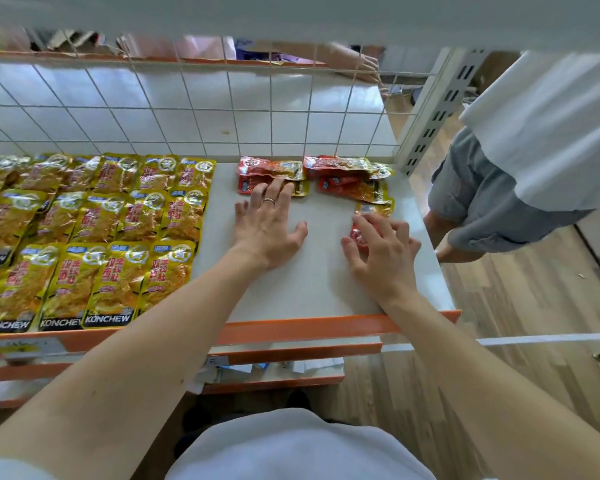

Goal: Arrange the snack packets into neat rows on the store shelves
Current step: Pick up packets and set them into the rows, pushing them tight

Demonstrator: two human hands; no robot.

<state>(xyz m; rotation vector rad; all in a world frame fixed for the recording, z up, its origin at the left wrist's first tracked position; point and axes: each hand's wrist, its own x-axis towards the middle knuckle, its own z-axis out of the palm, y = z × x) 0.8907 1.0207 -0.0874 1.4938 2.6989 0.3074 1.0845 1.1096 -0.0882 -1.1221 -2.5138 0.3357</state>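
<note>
Looking down from the head view, the white shelf (319, 271) carries two kinds of stock. Its left part is covered by yellow snack packets (94, 237) laid flat in three rows that overlap from back to front, with the front row reaching the orange front edge (309, 327). At the back of the bare right part lie two small piles of red snack packets, a left pile (267, 171) and a right pile (347, 174), both just in front of the wire grid (222, 109) that backs the shelf. The left hand (269, 226) lies flat and spread, with a ring (268, 201) on one finger; its straight fingertips rest on the front packet of the left pile and its palm is on the shelf. The right hand (381, 261) is near the shelf's right side, its fingers bent over a single red packet (357, 235) that lies in front of the right pile. Whether those fingers pinch the packet or only press on it cannot be told. Below, a lower shelf (274, 372) with its own orange edge holds some pale, blurred items. A slotted metal upright (440, 109) stands at the back right corner. Beside it, on the wooden floor (520, 306), stands another person (520, 150) in a white top and blue-grey shorts. Beyond the grid, a further hand (364, 64) reaches over the next shelf.
</note>
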